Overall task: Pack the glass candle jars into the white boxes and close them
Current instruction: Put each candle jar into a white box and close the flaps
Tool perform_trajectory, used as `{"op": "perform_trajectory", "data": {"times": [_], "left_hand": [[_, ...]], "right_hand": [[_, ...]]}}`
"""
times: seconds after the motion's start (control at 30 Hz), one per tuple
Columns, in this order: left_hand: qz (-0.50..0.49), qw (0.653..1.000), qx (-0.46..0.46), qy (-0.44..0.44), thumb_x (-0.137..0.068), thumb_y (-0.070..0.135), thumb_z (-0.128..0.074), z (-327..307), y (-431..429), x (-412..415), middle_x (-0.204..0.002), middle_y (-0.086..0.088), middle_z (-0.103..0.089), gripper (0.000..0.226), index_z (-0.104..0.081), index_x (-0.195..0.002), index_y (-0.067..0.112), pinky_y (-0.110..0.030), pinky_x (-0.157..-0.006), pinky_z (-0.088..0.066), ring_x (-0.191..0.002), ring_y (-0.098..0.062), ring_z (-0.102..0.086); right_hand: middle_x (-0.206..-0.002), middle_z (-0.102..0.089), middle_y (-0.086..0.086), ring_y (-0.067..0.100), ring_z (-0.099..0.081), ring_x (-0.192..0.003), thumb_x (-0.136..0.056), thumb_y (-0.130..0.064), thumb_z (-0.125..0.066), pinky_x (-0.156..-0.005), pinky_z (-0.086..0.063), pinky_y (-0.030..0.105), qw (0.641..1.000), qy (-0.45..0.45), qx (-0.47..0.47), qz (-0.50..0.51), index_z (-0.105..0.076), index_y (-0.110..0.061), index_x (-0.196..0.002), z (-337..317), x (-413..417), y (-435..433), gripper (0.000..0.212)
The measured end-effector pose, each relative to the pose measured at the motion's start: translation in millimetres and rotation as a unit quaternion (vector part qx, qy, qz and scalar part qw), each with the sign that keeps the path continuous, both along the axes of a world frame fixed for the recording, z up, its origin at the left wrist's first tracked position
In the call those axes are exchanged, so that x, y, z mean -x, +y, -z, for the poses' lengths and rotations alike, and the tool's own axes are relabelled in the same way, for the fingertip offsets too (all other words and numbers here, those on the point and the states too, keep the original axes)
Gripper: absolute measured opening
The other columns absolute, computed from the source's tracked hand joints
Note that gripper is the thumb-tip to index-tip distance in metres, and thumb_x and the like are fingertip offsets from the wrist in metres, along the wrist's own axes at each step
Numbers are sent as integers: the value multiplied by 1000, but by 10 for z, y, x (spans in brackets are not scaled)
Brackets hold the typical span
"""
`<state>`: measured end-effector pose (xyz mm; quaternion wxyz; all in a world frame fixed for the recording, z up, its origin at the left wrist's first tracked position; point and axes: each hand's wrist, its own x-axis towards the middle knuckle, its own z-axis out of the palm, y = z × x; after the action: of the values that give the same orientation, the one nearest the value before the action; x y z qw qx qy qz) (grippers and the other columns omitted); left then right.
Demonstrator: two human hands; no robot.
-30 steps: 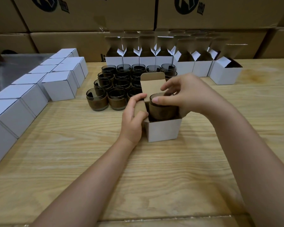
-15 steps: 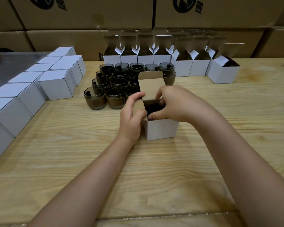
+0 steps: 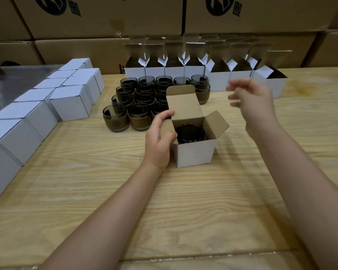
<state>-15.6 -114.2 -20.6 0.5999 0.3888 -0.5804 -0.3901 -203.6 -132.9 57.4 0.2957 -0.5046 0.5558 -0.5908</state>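
White outside and brown inside, the white box (image 3: pixel 195 152) stands upright at the middle of the pale wooden bench (image 3: pixel 183 201). The left hand (image 3: pixel 160 139) comes in from 7 o'clock with the forearm low over the wood. Its grip is wrapped round the box's 9 o'clock side: the thumb lies at the near corner and the fingers curl over the side flap, up to the foot of the lid.

The right hand (image 3: pixel 252 102) hangs in the air at 2 o'clock from the box, apart from it. It is blurred, with the fingers loosely spread and pointing toward 9 o'clock, and the grip is wide and holds nothing.

The box's mouth faces straight up. Its lid flap rises at the 12 o'clock edge and a side flap splays out toward 3 o'clock.

Inside sits a candle jar (image 3: pixel 190 133), upright with its long axis vertical. It is dark smoked glass, and only its round rim and upper wall show.

More loose jars (image 3: pixel 139 98) cluster at 11 o'clock. Closed boxes (image 3: pixel 70 102) line the 9 to 10 o'clock side, and open boxes (image 3: pixel 219 80) stand in a row from 12 to 1 o'clock.
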Motion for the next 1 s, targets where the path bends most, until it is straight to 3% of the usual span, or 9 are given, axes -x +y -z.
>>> {"op": "perform_trajectory", "data": {"times": [0.2,0.3,0.47,0.53,0.63,0.7,0.8,0.9,1.0], "left_hand": [[-8,1000,9,-5,-70,13,-44,2,1,1,-108,7,-59,53,-53,-122,9,-14,-77,-47,-91,7,-57],[-12,1000,16,-7,-70,12,-44,5,-7,0,-107,7,-58,52,-53,-121,9,-13,-77,-47,-90,9,-56],[-14,1000,23,2,-71,13,-43,-21,16,29,-111,6,-58,56,-48,-127,9,-23,-88,-46,-100,1,-56],[0,999,0,53,-76,23,-45,-26,16,20,-104,3,-65,56,-41,-132,18,-27,-82,-48,-95,-7,-61],[22,984,-68,162,-86,42,-44,-54,-10,-3,-89,4,-74,47,-42,-130,26,-29,-76,-49,-85,-10,-66],[21,988,-79,128,-97,40,-33,-50,-29,-2,-100,0,-72,40,-47,-129,20,-38,-84,-47,-95,-17,-65],[50,990,-99,83,-93,43,-42,-51,-20,40,-120,-11,-65,45,-54,-125,15,-43,-91,-48,-111,-27,-61],[70,990,-100,66,-95,14,-54,-28,-34,75,-104,0,-67,27,-51,-121,10,-24,-75,-53,-91,-8,-67],[72,991,-87,71,-88,5,-56,-8,-51,98,-97,3,-66,25,-52,-109,19,-22,-73,-52,-85,-5,-65]], "right_hand": [[-77,-72,-9,5,-65,-68,-98,-17,-49,-53,-48,17,958,-236,-82,-137,-64,-19,-99,624,-143,165,16],[-98,-71,-2,11,-64,-88,-90,-30,-57,-68,-50,22,955,-212,-79,-192,-65,-17,-110,673,-228,185,25],[-123,-63,12,22,-63,-97,-91,-8,-54,-79,-50,31,943,-239,-109,-204,-53,-16,-130,712,-317,220,41],[-129,-60,13,25,-62,-105,-92,-8,-52,-82,-50,32,941,-248,-111,-203,-51,-13,-133,712,-321,222,41],[-130,-60,13,29,-60,-111,-93,-10,-50,-86,-48,35,942,-240,-109,-208,-51,-11,-134,714,-318,217,40],[-129,-61,12,24,-61,-106,-94,-11,-50,-82,-49,33,943,-240,-107,-206,-51,-12,-133,716,-324,225,40],[-123,-63,9,18,-63,-98,-94,-10,-49,-80,-50,31,943,-242,-91,-211,-52,-12,-131,725,-334,228,37],[-116,-64,6,18,-64,-97,-94,-9,-49,-86,-50,33,941,-244,-74,-221,-54,-15,-125,735,-346,222,33],[-108,-66,1,16,-66,-95,-94,-9,-48,-80,-51,30,941,-237,-62,-234,-56,-28,-120,750,-352,211,33]]}}
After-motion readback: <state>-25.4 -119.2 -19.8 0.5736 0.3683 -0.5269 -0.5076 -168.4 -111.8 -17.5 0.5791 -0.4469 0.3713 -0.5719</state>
